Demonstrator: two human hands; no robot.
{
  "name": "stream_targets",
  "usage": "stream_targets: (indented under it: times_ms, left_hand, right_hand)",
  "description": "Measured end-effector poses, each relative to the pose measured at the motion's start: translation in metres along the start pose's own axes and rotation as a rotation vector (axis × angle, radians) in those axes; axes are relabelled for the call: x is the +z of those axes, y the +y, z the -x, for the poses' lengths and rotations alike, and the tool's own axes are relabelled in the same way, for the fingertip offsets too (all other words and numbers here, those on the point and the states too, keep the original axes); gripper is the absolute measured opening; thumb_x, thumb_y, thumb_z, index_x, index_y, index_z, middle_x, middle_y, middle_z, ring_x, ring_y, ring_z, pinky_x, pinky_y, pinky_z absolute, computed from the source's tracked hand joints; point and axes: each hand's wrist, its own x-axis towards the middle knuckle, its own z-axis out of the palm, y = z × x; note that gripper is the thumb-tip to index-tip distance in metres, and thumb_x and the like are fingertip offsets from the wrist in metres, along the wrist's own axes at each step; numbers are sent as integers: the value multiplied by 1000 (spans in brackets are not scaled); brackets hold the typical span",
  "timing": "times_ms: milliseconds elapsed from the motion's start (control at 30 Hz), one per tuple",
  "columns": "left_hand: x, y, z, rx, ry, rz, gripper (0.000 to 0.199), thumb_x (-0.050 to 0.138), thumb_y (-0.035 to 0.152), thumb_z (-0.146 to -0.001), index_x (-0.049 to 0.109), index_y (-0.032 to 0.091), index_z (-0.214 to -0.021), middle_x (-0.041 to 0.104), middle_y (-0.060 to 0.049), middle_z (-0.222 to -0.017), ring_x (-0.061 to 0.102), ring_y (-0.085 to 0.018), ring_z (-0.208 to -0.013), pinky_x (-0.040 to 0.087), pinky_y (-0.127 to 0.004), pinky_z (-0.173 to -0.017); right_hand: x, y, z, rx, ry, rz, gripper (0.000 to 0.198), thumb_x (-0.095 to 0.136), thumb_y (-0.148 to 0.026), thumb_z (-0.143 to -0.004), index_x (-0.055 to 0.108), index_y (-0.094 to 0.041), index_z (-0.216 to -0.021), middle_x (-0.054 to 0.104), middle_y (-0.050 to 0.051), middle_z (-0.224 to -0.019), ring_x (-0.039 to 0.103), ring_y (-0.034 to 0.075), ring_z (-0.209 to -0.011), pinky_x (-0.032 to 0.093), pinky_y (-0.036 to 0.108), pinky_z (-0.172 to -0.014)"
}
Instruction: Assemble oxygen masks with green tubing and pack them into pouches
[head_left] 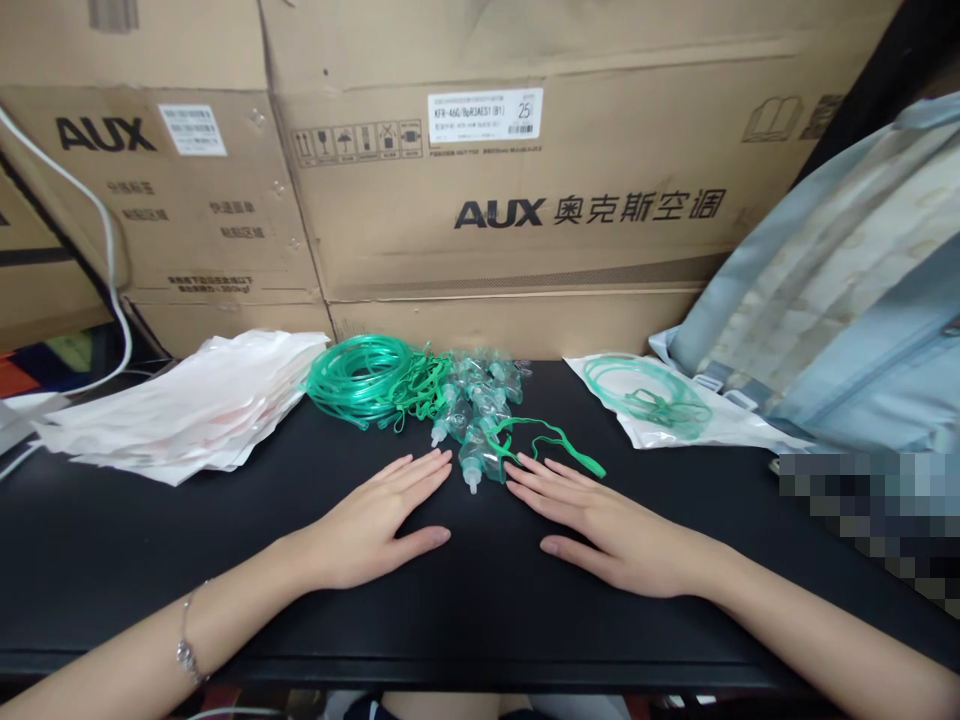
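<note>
My left hand (380, 520) lies flat on the black table, fingers stretched out and holding nothing. Opposite it, my right hand (592, 520) also rests open, its fingertips close to the nearest clear green mask (478, 450) and its green elastic strap (559, 440). Whether those fingertips touch the mask I cannot tell. Behind it sits a pile of several similar oxygen masks (480, 385) with white connectors. Left of the pile are bunched green straps (424, 385) and a coil of green tubing (360, 375).
White paper-like packages (195, 400) are stacked at the left. A sealed pack with green tubing (645, 400) lies at the right, beside a light blue bag (847, 300). Large cardboard boxes (525, 250) stand along the back. A white cable (112, 250) hangs at the left.
</note>
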Motion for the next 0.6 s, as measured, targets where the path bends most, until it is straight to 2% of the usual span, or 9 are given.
stream_targets:
  times_ms: [600]
  left_hand:
    - [1,1,1,-7,-2,-5,60,32,49,-87,19,21,-138,18,-5,-145,17,-18,-133,15,-41,-109]
  right_hand:
    - [-1,-1,0,20,-40,24,53,32,-40,-91,19,-21,-139,15,1,-145,11,17,-134,10,41,-110]
